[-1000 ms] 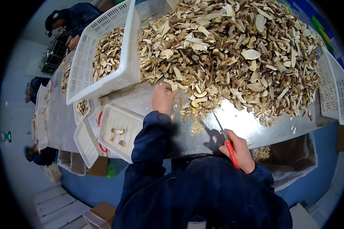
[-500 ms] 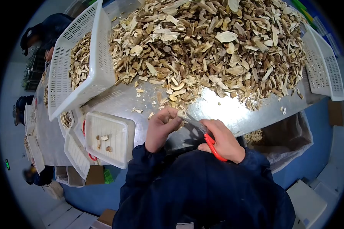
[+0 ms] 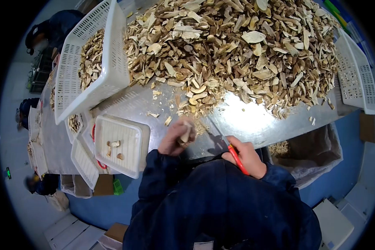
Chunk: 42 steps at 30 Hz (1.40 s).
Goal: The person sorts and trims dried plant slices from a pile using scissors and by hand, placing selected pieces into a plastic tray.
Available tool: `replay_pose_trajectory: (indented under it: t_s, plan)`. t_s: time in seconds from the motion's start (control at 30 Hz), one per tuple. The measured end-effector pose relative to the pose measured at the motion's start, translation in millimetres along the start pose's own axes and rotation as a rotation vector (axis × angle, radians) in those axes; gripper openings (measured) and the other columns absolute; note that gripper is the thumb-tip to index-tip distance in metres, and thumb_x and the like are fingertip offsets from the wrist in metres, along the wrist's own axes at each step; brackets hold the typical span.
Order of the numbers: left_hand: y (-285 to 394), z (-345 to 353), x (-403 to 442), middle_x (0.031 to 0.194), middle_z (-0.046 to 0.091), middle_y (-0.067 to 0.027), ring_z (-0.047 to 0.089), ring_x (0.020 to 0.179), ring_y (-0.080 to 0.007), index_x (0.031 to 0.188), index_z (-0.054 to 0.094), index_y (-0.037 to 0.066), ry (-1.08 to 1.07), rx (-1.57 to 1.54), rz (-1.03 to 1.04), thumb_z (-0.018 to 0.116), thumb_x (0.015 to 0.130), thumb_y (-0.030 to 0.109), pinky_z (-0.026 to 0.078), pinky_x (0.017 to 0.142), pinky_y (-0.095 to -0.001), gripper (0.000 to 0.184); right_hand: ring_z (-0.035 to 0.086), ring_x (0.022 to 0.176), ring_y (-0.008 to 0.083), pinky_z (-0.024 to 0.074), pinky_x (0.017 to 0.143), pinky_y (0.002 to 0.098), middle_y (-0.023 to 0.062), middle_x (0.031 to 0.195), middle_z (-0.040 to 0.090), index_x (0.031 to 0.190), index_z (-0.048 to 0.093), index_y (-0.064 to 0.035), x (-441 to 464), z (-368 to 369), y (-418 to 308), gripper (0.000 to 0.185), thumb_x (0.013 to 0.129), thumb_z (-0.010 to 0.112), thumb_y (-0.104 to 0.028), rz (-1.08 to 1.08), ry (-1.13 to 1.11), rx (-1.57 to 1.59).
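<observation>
My left hand (image 3: 177,136) is closed on a pale dried slice (image 3: 186,132), slightly blurred, just above the metal table near my body. In my right hand (image 3: 246,156) is a tool with a red handle (image 3: 237,160), its thin grey blade pointing up and left toward the crumbs. The blade is apart from the slice. A large heap of brown and cream dried slices (image 3: 237,54) lies beyond both hands, with small crumbs at its near edge. To the left, a shallow white tray (image 3: 125,159) holds several small pieces.
A tall white perforated basket (image 3: 116,68) with slices stands at the left on the metal table (image 3: 141,102). Another white basket (image 3: 354,75) leans at the right. Below the table edge is a lined bin (image 3: 321,156). Other people are at the far left.
My left hand first came back from the heap toward the tool, then moved slightly left, apart from the blade. My right hand has drawn back a little, and the blade now points up and left.
</observation>
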<state>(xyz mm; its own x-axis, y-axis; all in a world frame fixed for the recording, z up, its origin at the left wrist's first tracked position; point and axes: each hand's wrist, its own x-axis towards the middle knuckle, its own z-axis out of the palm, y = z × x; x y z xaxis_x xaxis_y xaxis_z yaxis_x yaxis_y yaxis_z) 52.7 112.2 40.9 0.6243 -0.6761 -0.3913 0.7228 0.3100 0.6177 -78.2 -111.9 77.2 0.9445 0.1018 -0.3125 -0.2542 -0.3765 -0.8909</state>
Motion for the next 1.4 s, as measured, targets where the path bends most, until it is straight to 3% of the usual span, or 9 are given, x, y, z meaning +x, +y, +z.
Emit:
replay_pose_trajectory:
  t_s: [0.07, 0.2, 0.27, 0.33, 0.43, 0.47, 0.77, 1.0, 1.4]
  plan:
    - [6.6, -8.3, 3.0, 0.089, 0.057, -0.0039, 0.058, 0.081, -0.0142, 0.105, 0.052, 0.007, -0.078, -0.197, 0.043, 0.064, 0.085, 0.018, 0.045, 0.066, -0.0238, 0.026, 0.058, 0.061, 0.0261, 0.0463, 0.060, 0.0331, 0.0133, 0.074, 0.059, 0.116, 0.051, -0.0046, -1.1, -4.2, 6.3, 0.038, 0.088, 0.063, -0.026, 0.041, 0.016, 0.154]
    - [32.0, 10.9, 27.0, 0.094, 0.060, -0.0060, 0.060, 0.087, -0.0143, 0.115, 0.052, 0.008, 0.346, -0.260, 0.130, 0.060, 0.088, 0.011, 0.045, 0.062, -0.0225, 0.028, 0.054, 0.063, 0.0119, 0.0475, 0.064, 0.0281, 0.0041, 0.072, 0.054, 0.119, 0.049, -0.0029, -1.5, -1.9, 28.7, 0.033, 0.095, 0.051, -0.025, 0.085, 0.045, 0.563]
    - [34.5, -44.8, 61.0, 0.097, 0.061, -0.0072, 0.061, 0.090, -0.0147, 0.114, 0.055, 0.008, -0.011, -0.046, 0.093, 0.061, 0.087, 0.010, 0.046, 0.063, -0.0235, 0.027, 0.052, 0.065, 0.0091, 0.0478, 0.066, 0.0263, 0.0011, 0.073, 0.050, 0.121, 0.048, -0.0014, -2.6, -3.7, 28.0, 0.036, 0.098, 0.045, -0.028, 0.088, 0.040, 0.651]
    - [41.9, -15.9, 70.6, 0.095, 0.062, -0.0069, 0.062, 0.092, -0.0243, 0.102, 0.062, 0.009, 0.207, 0.607, 0.024, 0.069, 0.081, 0.018, 0.049, 0.075, -0.0357, 0.024, 0.052, 0.065, 0.0091, 0.0476, 0.066, 0.0260, 0.0011, 0.072, 0.049, 0.122, 0.048, -0.0016, -3.4, -2.8, 28.6, 0.037, 0.098, 0.046, -0.029, 0.089, 0.047, 0.638]
    - [31.0, 11.8, 83.9, 0.092, 0.060, -0.0122, 0.060, 0.088, -0.0309, 0.100, 0.061, 0.006, 0.238, 1.661, 0.658, 0.071, 0.076, 0.018, 0.048, 0.073, -0.0400, 0.029, 0.052, 0.064, 0.0092, 0.0475, 0.065, 0.0256, 0.0011, 0.073, 0.050, 0.122, 0.048, -0.0017, -4.4, -4.2, 27.7, 0.037, 0.098, 0.047, -0.030, 0.084, 0.050, 0.617]
    - [30.3, 16.9, 85.0, 0.095, 0.058, -0.0160, 0.058, 0.090, -0.0356, 0.101, 0.059, 0.004, 0.285, 1.726, 0.577, 0.071, 0.073, 0.016, 0.048, 0.076, -0.0416, 0.033, 0.052, 0.064, 0.0093, 0.0474, 0.065, 0.0254, 0.0010, 0.073, 0.050, 0.122, 0.048, -0.0017, -4.6, -4.3, 27.3, 0.038, 0.098, 0.047, -0.030, 0.083, 0.046, 0.612]
    - [14.6, 19.5, 63.2, 0.093, 0.057, -0.0127, 0.058, 0.088, -0.0336, 0.089, 0.057, 0.005, 0.403, 1.796, 0.550, 0.068, 0.073, 0.011, 0.047, 0.072, -0.0417, 0.020, 0.053, 0.062, 0.0097, 0.0453, 0.060, 0.0262, 0.0040, 0.070, 0.054, 0.119, 0.050, -0.0019, 0.8, -5.4, 27.6, 0.039, 0.096, 0.051, -0.033, 0.088, 0.068, 0.499]
    - [2.0, 39.4, 42.7, 0.100, 0.065, -0.0105, 0.061, 0.090, -0.0306, 0.085, 0.061, 0.007, 0.500, 1.738, 1.029, 0.067, 0.071, 0.005, 0.050, 0.074, -0.0347, 0.015, 0.058, 0.080, 0.0419, 0.0458, 0.069, 0.0423, 0.0214, 0.083, 0.060, 0.122, 0.044, -0.0007, 2.5, -11.8, -4.5, 0.054, 0.085, 0.067, -0.032, 0.084, 0.071, 0.063]
    - [-4.0, 68.5, 27.8, 0.096, 0.067, -0.0094, 0.063, 0.084, -0.0301, 0.087, 0.060, 0.005, 0.413, 1.639, 0.853, 0.068, 0.068, 0.001, 0.050, 0.072, -0.0347, 0.022, 0.056, 0.083, 0.0406, 0.0449, 0.072, 0.0456, 0.0239, 0.090, 0.058, 0.123, 0.044, -0.0004, -1.7, -10.7, -18.4, 0.061, 0.081, 0.069, -0.038, -0.064, 0.176, -0.314]
